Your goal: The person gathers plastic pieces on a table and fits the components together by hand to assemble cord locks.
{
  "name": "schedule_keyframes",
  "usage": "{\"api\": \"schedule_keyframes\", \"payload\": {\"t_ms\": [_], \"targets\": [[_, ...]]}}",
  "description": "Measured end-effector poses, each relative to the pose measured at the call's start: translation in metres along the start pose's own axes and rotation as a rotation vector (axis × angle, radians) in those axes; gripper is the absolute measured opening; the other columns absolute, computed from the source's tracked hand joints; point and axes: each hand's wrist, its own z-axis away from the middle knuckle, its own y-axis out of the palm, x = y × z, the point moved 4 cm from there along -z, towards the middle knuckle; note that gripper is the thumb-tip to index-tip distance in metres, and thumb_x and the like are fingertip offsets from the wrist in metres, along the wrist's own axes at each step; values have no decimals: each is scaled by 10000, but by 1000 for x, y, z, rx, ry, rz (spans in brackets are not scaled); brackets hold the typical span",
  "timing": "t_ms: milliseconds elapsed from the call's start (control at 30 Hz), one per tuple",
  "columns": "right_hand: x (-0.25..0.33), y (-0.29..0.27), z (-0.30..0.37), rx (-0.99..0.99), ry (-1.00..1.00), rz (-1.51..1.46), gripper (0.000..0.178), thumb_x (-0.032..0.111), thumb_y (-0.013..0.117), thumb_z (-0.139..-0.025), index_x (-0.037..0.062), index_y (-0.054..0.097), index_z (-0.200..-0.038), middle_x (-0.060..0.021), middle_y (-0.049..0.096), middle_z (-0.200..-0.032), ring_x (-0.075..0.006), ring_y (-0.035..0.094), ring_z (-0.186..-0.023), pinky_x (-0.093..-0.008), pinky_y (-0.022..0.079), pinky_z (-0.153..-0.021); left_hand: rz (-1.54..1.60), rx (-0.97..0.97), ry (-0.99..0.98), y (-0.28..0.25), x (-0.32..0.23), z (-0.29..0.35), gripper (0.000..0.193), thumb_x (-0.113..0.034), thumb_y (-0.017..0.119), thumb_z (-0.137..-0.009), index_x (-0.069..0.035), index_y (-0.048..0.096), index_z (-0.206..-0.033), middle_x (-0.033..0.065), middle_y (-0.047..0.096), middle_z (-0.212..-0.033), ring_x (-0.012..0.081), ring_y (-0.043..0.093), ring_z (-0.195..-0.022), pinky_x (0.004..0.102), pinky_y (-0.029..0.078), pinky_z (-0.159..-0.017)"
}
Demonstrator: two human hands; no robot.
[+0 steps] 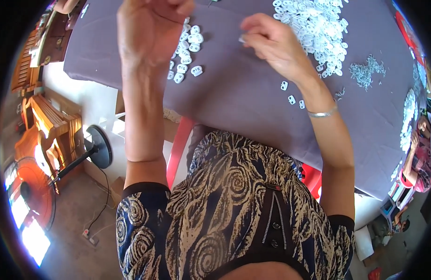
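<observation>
My left hand (152, 32) is raised over the far left of the table, partly cut off by the upper edge. Its fingers are curled in, and what they may hold is hidden. Beneath and beside it lies a loose group of small white plastic pieces with dark holes (195, 38). Thumb and fingertips of my right hand (274, 46) pinch a small whitish piece (242, 38), too blurred to make out fully. A big heap of flat white plastic pieces (313, 32) lies beyond and right of that hand. Several single pieces (291, 100) rest near my right wrist.
The table has a dark grey-purple cloth (243, 102). Small metal pins or screws (367, 71) are piled right of the heap. More white pieces (408, 116) lie along the right edge, near another person (418, 161). A standing fan (33, 191) and wooden furniture (49, 123) are at left.
</observation>
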Motion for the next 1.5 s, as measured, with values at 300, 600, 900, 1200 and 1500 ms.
{"api": "schedule_keyframes", "payload": {"t_ms": [300, 600, 900, 1200, 1500], "targets": [[11, -69, 61, -439, -6, -86, 132, 15, 558, -900, 32, 636, -1004, 45, 597, -799, -8, 444, -649, -164, 358, -557, -2048, -335, 124, -70, 79, -17, 283, -51, 670, -820, -58, 615, -1098, 24, 621, -867, 95, 574, -793, 243, 477, -697], [5, -83, 80, -525, -43, 42, 154, -27, 555, -886, 32, 656, -986, 25, 635, -892, -36, 550, -785, -186, 447, -700, -1884, -355, 56, -103, 100, -29, 211, 11, 663, -800, -28, 620, -1002, 8, 602, -782, 59, 534, -677, 212, 468, -601], [-9, -82, 85, -602, -116, -126, 104, -51, 575, -873, 6, 610, -952, 4, 604, -837, -45, 551, -789, -200, 459, -695, -1676, -370, 117, -116, 106, -28, 146, 10, 644, -841, -26, 638, -983, -5, 605, -813, 39, 543, -684, 199, 480, -586], [-15, -80, 88, -469, -31, -165, 73, 103, 579, -919, 33, 596, -905, 35, 553, -731, -24, 439, -636, -178, 374, -551, -1637, -369, 164, -112, 110, -23, 108, 16, 624, -855, -18, 648, -955, 5, 628, -808, 43, 563, -701, 202, 488, -580], [-21, -78, 87, -439, -49, -208, 56, 80, 562, -922, 31, 589, -911, 20, 555, -773, -29, 475, -661, -182, 395, -562, -1688, -354, 100, -115, 107, -19, 95, 15, 619, -859, -12, 653, -943, 2, 623, -809, 40, 546, -681, 198, 476, -573]]}}
